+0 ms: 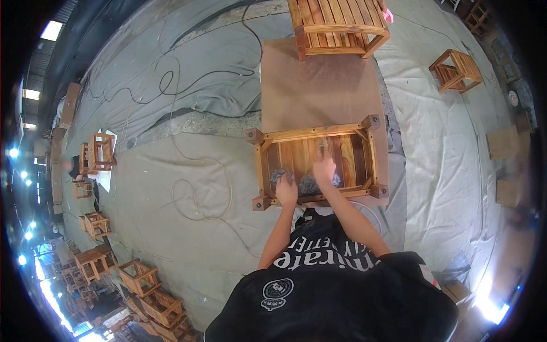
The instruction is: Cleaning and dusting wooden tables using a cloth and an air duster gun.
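An upturned wooden stool or small table lies in front of me, its leg ends pointing up and its slatted underside showing. My left hand is closed on a crumpled grey cloth at the near left of the slats. Over the middle of the slats is my right hand, its fingers closed around something small and greyish that I cannot make out. A second crumpled grey cloth rests inside the frame, partly behind my right wrist.
The upturned piece sits on a brown board. Beyond it stands a slatted wooden table, with a bit of someone's hand at its edge. A small stool is far right; several more line the left. A dark hose snakes over the sheeted floor.
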Demonstrator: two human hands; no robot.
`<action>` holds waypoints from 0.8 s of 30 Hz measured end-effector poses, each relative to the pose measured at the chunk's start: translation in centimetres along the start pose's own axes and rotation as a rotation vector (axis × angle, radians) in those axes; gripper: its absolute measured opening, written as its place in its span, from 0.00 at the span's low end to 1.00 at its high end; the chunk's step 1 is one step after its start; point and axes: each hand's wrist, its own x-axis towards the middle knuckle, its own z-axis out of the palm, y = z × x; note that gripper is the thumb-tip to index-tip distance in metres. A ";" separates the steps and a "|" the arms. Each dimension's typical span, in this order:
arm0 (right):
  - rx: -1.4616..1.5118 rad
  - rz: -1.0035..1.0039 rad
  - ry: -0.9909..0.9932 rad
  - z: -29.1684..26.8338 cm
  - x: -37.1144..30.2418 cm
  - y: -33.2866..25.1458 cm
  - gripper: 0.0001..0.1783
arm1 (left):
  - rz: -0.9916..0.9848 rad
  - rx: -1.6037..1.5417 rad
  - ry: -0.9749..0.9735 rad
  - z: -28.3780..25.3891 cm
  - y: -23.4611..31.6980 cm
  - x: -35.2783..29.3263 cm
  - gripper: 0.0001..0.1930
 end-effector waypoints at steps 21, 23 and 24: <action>0.076 -0.018 -0.161 2.6 -1.8 -0.3 0.16 | -0.230 -0.189 -0.011 0.2 0.1 2.1 0.20; 0.095 0.063 -0.421 0.2 -1.2 0.5 0.17 | -0.261 -0.206 0.125 -0.3 1.0 4.6 0.18; 0.082 0.076 -0.416 -2.1 -1.6 0.2 0.17 | -0.226 -0.243 0.177 -0.6 1.5 6.2 0.16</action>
